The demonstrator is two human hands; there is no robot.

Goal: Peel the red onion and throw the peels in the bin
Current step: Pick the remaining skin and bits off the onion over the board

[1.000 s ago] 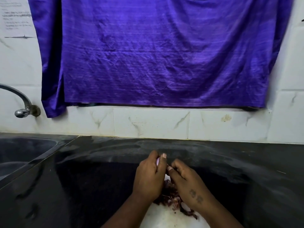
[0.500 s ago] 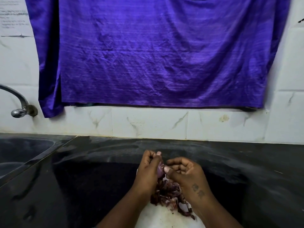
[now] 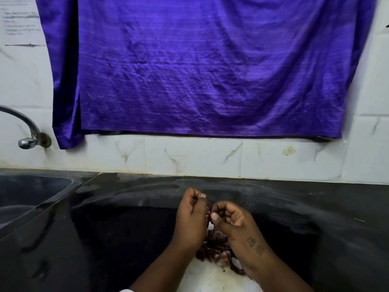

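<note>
My left hand (image 3: 192, 218) is curled around the red onion (image 3: 208, 213), which shows only as a reddish sliver between my two hands. My right hand (image 3: 231, 220) sits right beside it with fingers curled and thumb pressed to the onion's side, pinching at its skin. Under both hands a heap of dark red onion peels (image 3: 214, 247) lies on a white board (image 3: 202, 279) at the counter's near edge. No bin is in view.
The black stone counter (image 3: 294, 207) runs left and right. A sink (image 3: 25, 197) is sunk in at the far left under a metal tap (image 3: 25, 131). A purple cloth (image 3: 200, 66) hangs on the tiled wall behind.
The pale flesh seen a second ago is now covered by my hands. My right hand's fingers have curled in tighter and its thumb has slid down along the onion.
</note>
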